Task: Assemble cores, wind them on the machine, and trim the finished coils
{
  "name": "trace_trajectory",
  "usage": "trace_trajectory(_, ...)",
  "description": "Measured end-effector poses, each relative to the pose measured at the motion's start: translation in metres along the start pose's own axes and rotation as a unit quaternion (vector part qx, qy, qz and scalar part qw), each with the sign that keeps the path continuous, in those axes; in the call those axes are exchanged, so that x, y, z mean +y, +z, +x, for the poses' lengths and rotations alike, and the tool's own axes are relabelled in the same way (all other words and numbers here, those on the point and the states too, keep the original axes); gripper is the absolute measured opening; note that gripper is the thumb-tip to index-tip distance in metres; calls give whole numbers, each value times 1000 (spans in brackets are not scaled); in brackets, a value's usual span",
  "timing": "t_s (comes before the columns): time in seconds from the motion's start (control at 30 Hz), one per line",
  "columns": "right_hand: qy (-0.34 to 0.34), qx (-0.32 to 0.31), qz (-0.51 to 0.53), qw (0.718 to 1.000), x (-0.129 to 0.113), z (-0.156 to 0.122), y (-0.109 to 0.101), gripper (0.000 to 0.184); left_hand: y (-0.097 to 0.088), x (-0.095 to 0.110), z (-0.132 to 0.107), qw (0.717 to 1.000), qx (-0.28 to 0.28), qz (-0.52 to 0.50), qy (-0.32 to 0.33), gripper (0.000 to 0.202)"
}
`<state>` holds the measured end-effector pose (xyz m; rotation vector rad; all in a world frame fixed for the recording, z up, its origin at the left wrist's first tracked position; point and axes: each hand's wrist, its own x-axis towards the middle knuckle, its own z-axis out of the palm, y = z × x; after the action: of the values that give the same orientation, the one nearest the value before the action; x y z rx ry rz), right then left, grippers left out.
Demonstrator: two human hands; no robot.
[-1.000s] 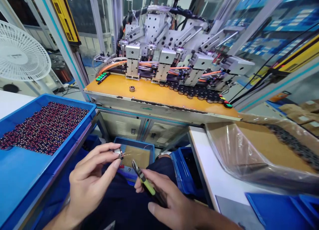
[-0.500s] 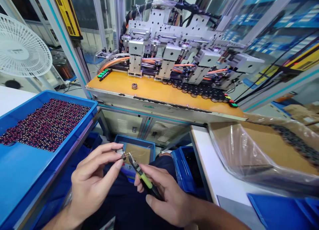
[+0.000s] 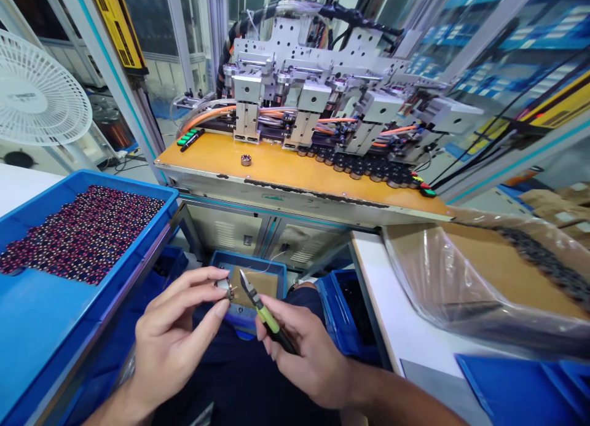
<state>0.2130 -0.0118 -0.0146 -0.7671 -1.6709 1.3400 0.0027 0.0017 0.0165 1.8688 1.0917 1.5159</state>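
A worker's left hand (image 3: 173,331) pinches a small round metal component (image 3: 223,284) between thumb and fingertips, its copper-coloured wire ends pointing toward the right hand (image 3: 311,352), which is wrapped around a pair of green-and-black wire cutters (image 3: 268,320). The cutter tips point up and to the left, just beside the component, and a fine strand of wire (image 3: 268,266) curves nearby. The component is held above the worker's lap, in front of a blue bin (image 3: 283,283) with a brown sheet (image 3: 268,284) inside.

Ahead, a metal machine with four block-topped stations (image 3: 313,97) stands on an orange-topped bench (image 3: 286,168). One small round part (image 3: 246,160) sits alone near the front edge, while dark round parts (image 3: 357,166) cluster to the right and a black marker pen (image 3: 192,141) lies at the left end. At left, small dark-and-red parts (image 3: 101,229) crowd the far portion of a blue tray (image 3: 41,327), near a white fan (image 3: 39,91). At right rests a plastic-lined cardboard box (image 3: 479,269).
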Motion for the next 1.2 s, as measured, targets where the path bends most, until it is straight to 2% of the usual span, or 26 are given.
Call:
trace_trajectory(0.1,22,-17,29,999,-1,-5,-7,61,-3,-4,-1,999,-22,-2,47,34)
trace_trajectory(0.17,26,-30,28,999,-3,-10,-11,65,-4,-7,-2,997,-16,-23,73,40)
trace_trajectory(0.3,22,-34,25,999,-10,-19,-15,67,-4,-10,-2,991,-9,-113,77,62)
trace_trajectory(0.43,33,-63,38,997,-22,-19,-16,69,-3,-12,-3,989,2,-121,83,72)
trace_trajectory(0.9,17,-102,66,992,-32,-10,-9,64,-10,-16,-15,994,-3,-71,81,69)
trace_trajectory(1.2,47,-110,60,991,-32,-7,-5,60,-11,-16,-18,996,-1,-44,76,65)
